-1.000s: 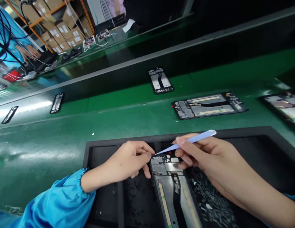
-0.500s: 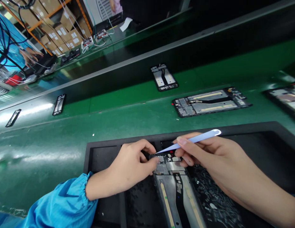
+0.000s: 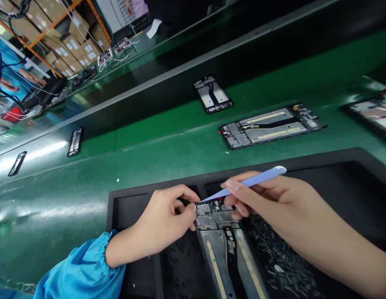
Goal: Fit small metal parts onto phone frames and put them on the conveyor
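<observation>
An opened smartphone frame [image 3: 224, 249] with its circuit board exposed lies lengthwise in a black tray [image 3: 274, 165]. My left hand [image 3: 164, 211] grips the phone's far end, with its fingertips pinching a small dark strip [image 3: 187, 202] at the board's corner. My right hand [image 3: 274, 201] holds a light-blue plastic pry tool [image 3: 252, 181] like a pen. The tool's pointed tip rests at the far end of the board, close to my left fingers. My fingers hide the exact contact point.
Several opened phone frames, including one [image 3: 270, 126], lie on the green conveyor belt [image 3: 87, 178] beyond the tray. Dark speckled bits fill the tray compartment [image 3: 274, 257] right of the phone. Past the belt stand a dark rail, cardboard boxes on orange shelving, and a co-worker's arm in a blue sleeve [image 3: 31, 79].
My left fingers have closed in around the dark strip at the phone's end. The view has drifted, so the belt and its phone frames sit higher in the picture.
</observation>
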Demonstrator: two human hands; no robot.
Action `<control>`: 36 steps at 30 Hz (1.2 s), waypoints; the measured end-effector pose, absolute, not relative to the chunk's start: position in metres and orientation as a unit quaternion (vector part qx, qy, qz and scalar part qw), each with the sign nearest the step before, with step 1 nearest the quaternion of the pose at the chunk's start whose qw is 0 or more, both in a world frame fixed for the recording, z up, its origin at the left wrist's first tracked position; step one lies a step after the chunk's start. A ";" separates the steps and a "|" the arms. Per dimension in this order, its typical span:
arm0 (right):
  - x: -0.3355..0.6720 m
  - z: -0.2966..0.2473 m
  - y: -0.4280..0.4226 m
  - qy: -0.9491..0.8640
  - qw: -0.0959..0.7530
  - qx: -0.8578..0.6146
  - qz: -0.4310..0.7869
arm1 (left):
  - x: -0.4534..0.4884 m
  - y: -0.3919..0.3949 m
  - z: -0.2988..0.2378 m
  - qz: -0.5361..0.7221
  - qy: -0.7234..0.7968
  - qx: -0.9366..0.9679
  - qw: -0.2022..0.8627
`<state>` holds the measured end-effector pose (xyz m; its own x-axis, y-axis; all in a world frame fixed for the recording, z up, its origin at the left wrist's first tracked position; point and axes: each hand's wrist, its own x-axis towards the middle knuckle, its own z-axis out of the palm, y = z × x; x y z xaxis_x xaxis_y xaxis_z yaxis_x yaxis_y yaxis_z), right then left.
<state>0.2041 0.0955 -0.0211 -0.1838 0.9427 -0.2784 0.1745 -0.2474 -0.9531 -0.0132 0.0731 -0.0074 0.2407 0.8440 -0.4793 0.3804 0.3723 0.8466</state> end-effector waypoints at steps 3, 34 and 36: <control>0.204 -0.020 0.095 -0.510 0.334 -0.554 0.567 | -0.012 0.077 -0.008 0.210 0.570 0.453 0.652; 0.203 -0.021 0.098 -0.558 0.268 -0.580 0.529 | -0.003 0.087 -0.010 0.216 0.574 0.373 0.697; 0.202 -0.021 0.098 -0.562 0.279 -0.570 0.531 | -0.003 0.088 -0.009 0.214 0.575 0.373 0.696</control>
<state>0.2025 0.0980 -0.0211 -0.1949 0.9364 -0.2919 0.3448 -0.2132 -0.9142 -0.0035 0.0880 -0.0089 0.2483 0.7268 -0.6404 0.1314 0.6297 0.7656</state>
